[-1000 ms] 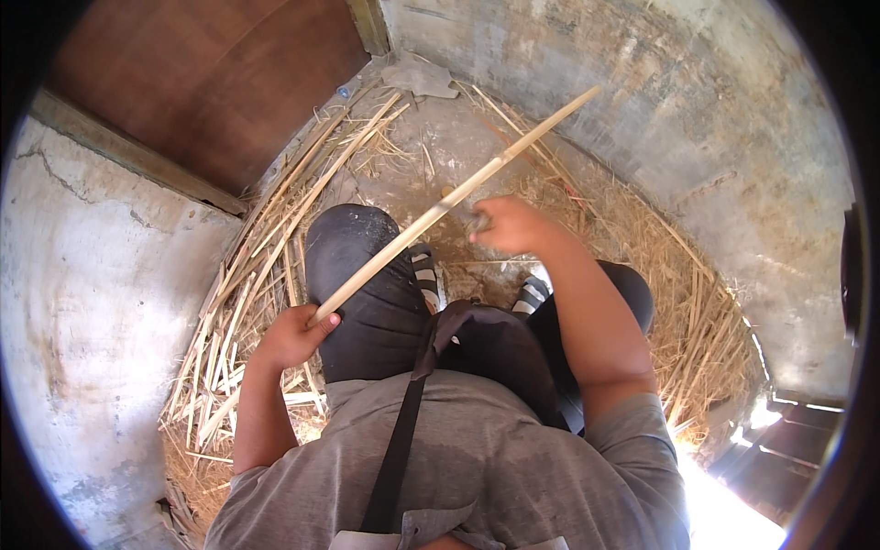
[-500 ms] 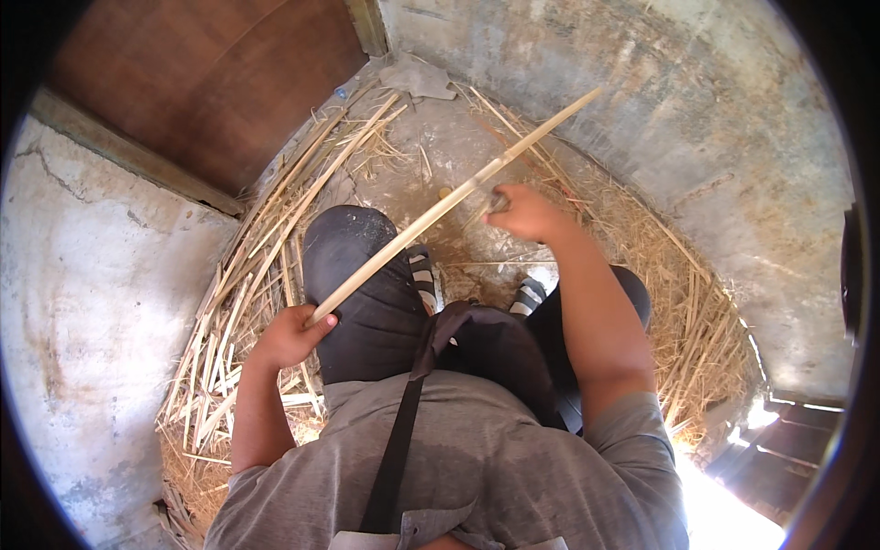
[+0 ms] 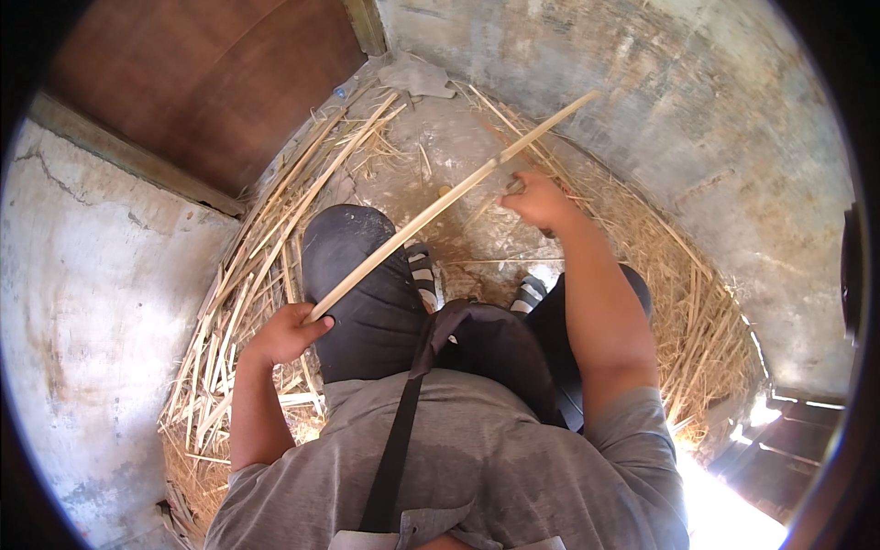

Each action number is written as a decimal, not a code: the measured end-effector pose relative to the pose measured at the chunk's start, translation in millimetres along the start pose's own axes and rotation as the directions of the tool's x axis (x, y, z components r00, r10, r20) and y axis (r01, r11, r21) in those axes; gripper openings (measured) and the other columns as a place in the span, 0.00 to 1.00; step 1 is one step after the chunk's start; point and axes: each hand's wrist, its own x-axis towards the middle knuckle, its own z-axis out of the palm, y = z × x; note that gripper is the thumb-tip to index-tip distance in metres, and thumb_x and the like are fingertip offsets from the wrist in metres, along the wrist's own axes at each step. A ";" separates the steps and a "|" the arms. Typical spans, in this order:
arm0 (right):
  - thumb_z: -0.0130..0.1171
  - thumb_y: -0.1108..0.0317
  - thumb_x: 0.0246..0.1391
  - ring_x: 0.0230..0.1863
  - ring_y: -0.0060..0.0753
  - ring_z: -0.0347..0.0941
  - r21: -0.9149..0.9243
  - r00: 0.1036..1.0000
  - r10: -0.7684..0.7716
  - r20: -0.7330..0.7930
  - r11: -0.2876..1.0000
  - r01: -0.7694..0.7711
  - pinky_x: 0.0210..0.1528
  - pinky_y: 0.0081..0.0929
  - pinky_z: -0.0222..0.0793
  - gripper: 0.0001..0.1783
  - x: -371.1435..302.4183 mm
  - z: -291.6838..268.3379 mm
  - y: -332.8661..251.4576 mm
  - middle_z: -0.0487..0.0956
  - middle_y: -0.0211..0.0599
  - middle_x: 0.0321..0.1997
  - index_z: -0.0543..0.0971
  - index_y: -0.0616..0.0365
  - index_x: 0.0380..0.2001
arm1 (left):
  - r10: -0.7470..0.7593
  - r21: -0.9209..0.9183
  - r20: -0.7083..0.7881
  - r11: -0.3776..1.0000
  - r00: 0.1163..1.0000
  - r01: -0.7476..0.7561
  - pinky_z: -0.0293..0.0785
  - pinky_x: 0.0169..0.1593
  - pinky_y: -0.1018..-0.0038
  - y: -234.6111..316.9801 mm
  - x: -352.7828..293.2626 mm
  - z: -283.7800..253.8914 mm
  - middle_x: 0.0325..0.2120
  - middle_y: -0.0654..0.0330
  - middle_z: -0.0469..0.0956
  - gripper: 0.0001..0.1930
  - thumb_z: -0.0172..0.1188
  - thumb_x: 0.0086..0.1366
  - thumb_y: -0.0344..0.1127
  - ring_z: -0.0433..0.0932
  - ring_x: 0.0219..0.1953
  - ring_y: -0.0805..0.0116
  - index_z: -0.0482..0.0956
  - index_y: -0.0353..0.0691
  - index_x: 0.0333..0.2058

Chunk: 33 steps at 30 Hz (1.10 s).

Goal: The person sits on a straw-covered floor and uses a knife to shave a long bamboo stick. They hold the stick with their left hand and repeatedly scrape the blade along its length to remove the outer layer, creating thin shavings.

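Note:
A long, pale bamboo strip (image 3: 431,213) slants from my left thigh up to the right, its far end raised before the wall. My left hand (image 3: 286,336) is closed round its lower end, thumb on top, beside my knee. My right hand (image 3: 543,202) hovers just right of the strip's upper half, apart from it. Its fingers are closed on a small thin tool (image 3: 515,186); a narrow blurred part points down toward the strip, and its kind is unclear.
Split bamboo strips (image 3: 266,247) are heaped along my left. Fine shavings and more strips (image 3: 678,302) line the right wall (image 3: 660,101). A brown panel (image 3: 211,82) stands at the far left. My sandalled feet (image 3: 529,295) rest on the dirty floor (image 3: 458,137).
My right hand has moved a little up and to the right, away from the strip, with the small tool. The strip's far end has dipped slightly; my left hand keeps its grip.

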 end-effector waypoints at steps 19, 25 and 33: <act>0.68 0.52 0.53 0.47 0.46 0.81 -0.160 0.965 -0.251 0.077 0.952 0.260 0.50 0.45 0.74 0.35 -3.0 9.6 1.1 0.84 0.50 0.44 0.75 0.64 0.57 | 0.000 -0.173 0.052 0.985 0.999 0.009 0.64 0.30 0.72 -7.6 5.1 2.3 0.19 0.66 0.70 0.20 0.65 0.67 0.49 0.67 0.25 0.74 0.79 0.34 0.30; 0.69 0.50 0.51 0.47 0.49 0.80 -0.137 0.864 -0.309 0.397 0.911 0.389 0.50 0.43 0.73 0.35 -17.6 15.5 -48.2 0.83 0.52 0.44 0.77 0.65 0.55 | 0.021 -0.121 -0.030 0.992 0.999 -0.024 0.65 0.30 0.70 -18.8 -0.3 8.3 0.18 0.65 0.69 0.20 0.65 0.67 0.49 0.67 0.25 0.73 0.78 0.36 0.28; 0.69 0.51 0.49 0.54 0.52 0.78 0.094 0.954 0.254 0.162 0.958 -0.271 0.56 0.41 0.72 0.36 12.4 -11.1 10.9 0.81 0.57 0.52 0.77 0.66 0.56 | -0.082 -0.064 0.015 0.995 0.997 0.082 0.65 0.31 0.71 5.1 -5.5 1.3 0.20 0.68 0.71 0.18 0.65 0.67 0.46 0.66 0.26 0.76 0.80 0.35 0.30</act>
